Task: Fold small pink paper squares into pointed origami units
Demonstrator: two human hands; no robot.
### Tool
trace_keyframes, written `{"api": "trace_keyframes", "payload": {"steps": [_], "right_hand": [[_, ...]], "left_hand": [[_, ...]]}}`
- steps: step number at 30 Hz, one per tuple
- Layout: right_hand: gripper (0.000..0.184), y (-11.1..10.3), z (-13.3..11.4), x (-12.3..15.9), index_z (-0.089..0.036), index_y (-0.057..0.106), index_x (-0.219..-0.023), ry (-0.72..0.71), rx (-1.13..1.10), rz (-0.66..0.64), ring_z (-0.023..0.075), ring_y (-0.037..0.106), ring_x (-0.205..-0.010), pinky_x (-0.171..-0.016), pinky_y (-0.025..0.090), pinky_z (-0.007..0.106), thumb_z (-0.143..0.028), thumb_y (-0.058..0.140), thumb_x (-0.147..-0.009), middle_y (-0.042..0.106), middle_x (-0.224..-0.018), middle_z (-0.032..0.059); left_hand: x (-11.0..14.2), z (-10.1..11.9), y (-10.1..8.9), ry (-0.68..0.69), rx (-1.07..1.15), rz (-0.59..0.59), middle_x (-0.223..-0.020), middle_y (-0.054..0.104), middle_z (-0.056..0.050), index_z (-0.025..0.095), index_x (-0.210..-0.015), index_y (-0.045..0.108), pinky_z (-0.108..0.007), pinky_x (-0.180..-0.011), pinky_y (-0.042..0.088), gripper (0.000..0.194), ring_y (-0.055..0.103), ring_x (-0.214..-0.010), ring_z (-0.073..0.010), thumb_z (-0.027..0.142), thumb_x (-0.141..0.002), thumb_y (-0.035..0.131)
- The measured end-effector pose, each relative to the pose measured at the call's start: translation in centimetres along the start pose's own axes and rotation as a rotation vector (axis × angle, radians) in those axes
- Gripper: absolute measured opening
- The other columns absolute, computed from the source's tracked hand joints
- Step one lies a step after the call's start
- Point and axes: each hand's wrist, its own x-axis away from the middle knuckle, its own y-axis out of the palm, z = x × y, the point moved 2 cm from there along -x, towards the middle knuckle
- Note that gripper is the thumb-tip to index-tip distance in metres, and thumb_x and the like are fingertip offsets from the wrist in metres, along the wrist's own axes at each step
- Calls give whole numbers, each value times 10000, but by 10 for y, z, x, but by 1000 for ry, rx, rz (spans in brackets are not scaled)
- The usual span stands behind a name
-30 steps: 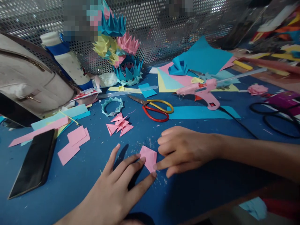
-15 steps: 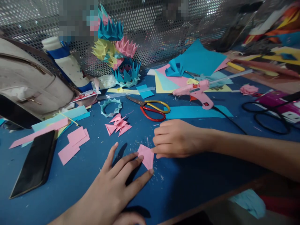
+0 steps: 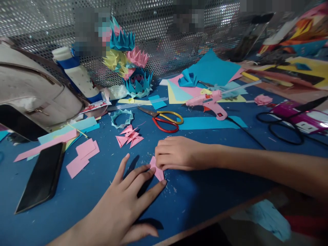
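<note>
A small piece of pink paper lies on the blue table, part of it covered by fingers. My left hand is open with its fingers spread, and some fingertips press the paper's left and lower edges. From the right, my right hand has its fingers curled and closed at the paper's right side; its fingertips are hidden beneath the hand. Folded pink paper triangles lie in a small pile just behind the hands. Close to them sits a ring of folded light-blue paper.
Scissors with red and yellow handles and a pink glue gun lie behind my right hand. A phone and pink paper squares are on the left. Folded paper flowers stand against the perforated metal panel.
My right hand has moved left over the pink paper, bringing its right side over, so less of the paper shows. My left hand stays pressed on it. The view has shifted slightly.
</note>
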Motion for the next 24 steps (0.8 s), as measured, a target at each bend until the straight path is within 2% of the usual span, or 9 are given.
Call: {"api": "trace_keyframes", "payload": {"steps": [4, 9, 12, 16, 18, 21, 24], "right_hand": [[263, -1, 0, 0, -156, 648, -987, 76, -205, -8, 184, 504, -897, -824, 397, 301, -305, 445, -1062, 648, -1021, 83], [202, -2, 2, 0, -157, 659, -998, 127, -302, 14, 179, 518, -916, -827, 413, 289, -293, 515, -1036, 652, -1014, 76], [196, -3, 4, 2, -144, 666, -991, 95, -308, 19, 176, 532, -925, -831, 430, 287, -268, 521, -1031, 656, -999, 83], [207, -4, 8, 5, -158, 689, -1014, 40, -301, 20, 170, 559, -950, -845, 446, 283, -247, 503, -1037, 677, -1010, 83], [218, -4, 9, 6, -167, 691, -1032, 22, -287, 39, 171, 567, -954, -845, 450, 286, -259, 493, -1042, 688, -1015, 78], [240, -3, 10, 7, -165, 689, -1006, 3, -261, 69, 173, 572, -934, -830, 449, 289, -277, 481, -1046, 697, -1001, 71], [262, -3, 10, 7, -177, 694, -970, 1, -262, 80, 165, 578, -922, -817, 441, 280, -289, 471, -1052, 703, -978, 56]], "left_hand": [[-2, -1, 0, 4, -5, -10, -1371, 564, -129, 202, -1542, 410, -619, -1205, -117, 752, 414, -1388, -306, 713, -996, 333], [0, -1, 0, -1, 10, -10, -1373, 567, -122, 209, -1542, 411, -604, -1208, -124, 761, 435, -1369, -302, 724, -988, 332], [1, -1, 1, -19, 32, -6, -1404, 546, -132, 178, -1575, 338, -589, -1210, -137, 796, 417, -1388, -298, 721, -994, 310], [-2, -4, 2, -64, 114, -33, -1560, 394, -141, 143, -1616, 185, -531, -1228, -138, 829, 282, -1483, -284, 703, -1009, 263], [-4, -6, 2, -98, 200, -44, -1589, 354, -124, 155, -1617, 155, -498, -1242, -125, 806, 257, -1497, -259, 682, -1019, 282], [-7, -10, -1, -183, 376, 2, -1519, 431, -103, 198, -1575, 215, -473, -1262, -76, 692, 342, -1449, -219, 618, -1041, 348], [-10, -12, -3, -253, 486, 26, -1373, 533, -80, 233, -1461, 366, -498, -1262, -65, 490, 465, -1343, -204, 521, -1065, 390]]}}
